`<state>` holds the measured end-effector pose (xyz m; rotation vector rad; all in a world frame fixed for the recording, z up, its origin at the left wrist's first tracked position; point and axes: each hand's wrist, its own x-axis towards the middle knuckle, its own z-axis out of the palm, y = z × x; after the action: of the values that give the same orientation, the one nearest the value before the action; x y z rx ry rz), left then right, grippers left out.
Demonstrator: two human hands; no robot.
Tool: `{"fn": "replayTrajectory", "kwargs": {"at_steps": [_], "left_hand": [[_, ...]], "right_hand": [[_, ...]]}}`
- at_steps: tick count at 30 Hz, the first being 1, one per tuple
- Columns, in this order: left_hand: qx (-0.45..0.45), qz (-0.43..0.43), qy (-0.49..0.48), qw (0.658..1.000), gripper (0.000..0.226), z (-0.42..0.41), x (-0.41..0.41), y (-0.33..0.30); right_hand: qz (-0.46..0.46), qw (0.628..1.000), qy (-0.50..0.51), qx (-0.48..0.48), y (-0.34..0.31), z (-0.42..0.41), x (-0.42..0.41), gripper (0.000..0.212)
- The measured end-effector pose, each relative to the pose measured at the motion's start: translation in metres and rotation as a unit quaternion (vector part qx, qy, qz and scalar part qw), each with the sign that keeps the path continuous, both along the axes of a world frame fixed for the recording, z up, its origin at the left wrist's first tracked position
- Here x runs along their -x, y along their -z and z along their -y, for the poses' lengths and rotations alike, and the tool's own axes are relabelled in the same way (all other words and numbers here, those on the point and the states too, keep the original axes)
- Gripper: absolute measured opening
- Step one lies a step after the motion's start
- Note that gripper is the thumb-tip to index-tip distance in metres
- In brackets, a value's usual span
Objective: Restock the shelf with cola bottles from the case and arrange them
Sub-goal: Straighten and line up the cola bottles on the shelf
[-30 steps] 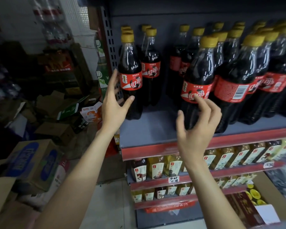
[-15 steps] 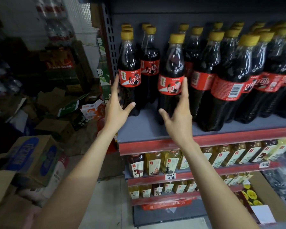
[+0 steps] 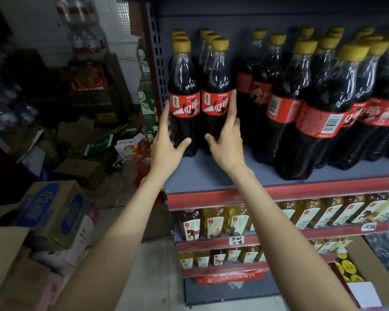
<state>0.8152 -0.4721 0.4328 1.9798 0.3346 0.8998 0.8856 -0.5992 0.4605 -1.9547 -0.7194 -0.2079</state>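
Observation:
Two yellow-capped cola bottles with red labels stand side by side at the left front of the grey shelf (image 3: 211, 173). My left hand (image 3: 166, 151) lies against the left side of the leftmost cola bottle (image 3: 184, 86), fingers spread and thumb in front of its base. My right hand (image 3: 227, 144) holds the second cola bottle (image 3: 216, 81) from the right, fingers stretched up its label. More cola bottles stand in rows behind them. A dense group of cola bottles (image 3: 319, 122) fills the shelf's right part. A gap lies between the two groups.
Tea bottles (image 3: 213, 223) fill the lower shelves. Cardboard boxes (image 3: 54, 212) and flattened cartons are piled on the floor to the left. An open carton with yellow-capped items (image 3: 348, 268) stands at the bottom right. The perforated upright (image 3: 155, 63) bounds the shelf on the left.
My right hand took a cola bottle from the right group and slid it left until it stands against the leftmost bottle. My left hand stayed beside that bottle.

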Motion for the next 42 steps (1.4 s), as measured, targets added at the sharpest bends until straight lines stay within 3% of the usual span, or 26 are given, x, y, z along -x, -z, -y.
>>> {"fn": "replayTrajectory", "kwargs": {"at_steps": [10, 12, 14, 17, 20, 23, 26, 31, 36, 39, 42], "left_hand": [[-0.029, -0.003, -0.028, 0.999, 0.094, 0.004, 0.002, 0.001], [-0.063, 0.030, -0.092, 0.993, 0.088, 0.015, 0.009, -0.002], [-0.083, 0.129, -0.126, 0.980, 0.070, 0.039, 0.017, -0.010], [-0.073, 0.205, -0.029, 0.976, 0.047, 0.091, 0.017, -0.019], [-0.022, 0.100, 0.139, 0.985, 0.051, 0.133, -0.004, -0.026], [0.029, 0.016, 0.211, 0.977, 0.060, 0.161, -0.032, -0.029], [0.074, 0.024, 0.225, 0.971, 0.060, 0.179, -0.046, -0.033], [0.086, 0.034, 0.205, 0.974, 0.077, 0.177, -0.032, -0.028], [-0.003, 0.027, 0.102, 0.994, 0.090, 0.142, -0.014, -0.033], [-0.021, 0.033, 0.067, 0.997, 0.078, 0.113, -0.001, -0.038], [0.005, 0.025, 0.079, 0.997, 0.061, 0.084, 0.014, -0.043]], "right_hand": [[0.007, 1.000, -0.028, -0.006, 0.002, 0.011, 0.004, 0.101], [0.051, 0.997, -0.031, -0.042, 0.002, 0.030, 0.013, 0.086], [0.127, 0.985, -0.004, -0.116, 0.007, 0.058, 0.024, 0.060], [0.214, 0.946, 0.119, -0.215, 0.019, 0.106, 0.027, 0.033], [0.181, 0.937, 0.219, -0.204, 0.027, 0.144, 0.009, 0.041], [0.075, 0.974, 0.154, -0.149, 0.023, 0.158, -0.003, 0.063], [0.047, 0.986, 0.097, -0.128, 0.021, 0.162, -0.007, 0.075], [0.048, 0.986, 0.040, -0.155, 0.023, 0.167, 0.004, 0.072], [0.016, 0.983, -0.053, -0.175, 0.020, 0.137, 0.019, 0.059], [-0.044, 0.977, -0.109, -0.177, 0.020, 0.108, 0.023, 0.065], [-0.035, 0.983, -0.138, -0.113, 0.019, 0.082, 0.018, 0.073]]}}
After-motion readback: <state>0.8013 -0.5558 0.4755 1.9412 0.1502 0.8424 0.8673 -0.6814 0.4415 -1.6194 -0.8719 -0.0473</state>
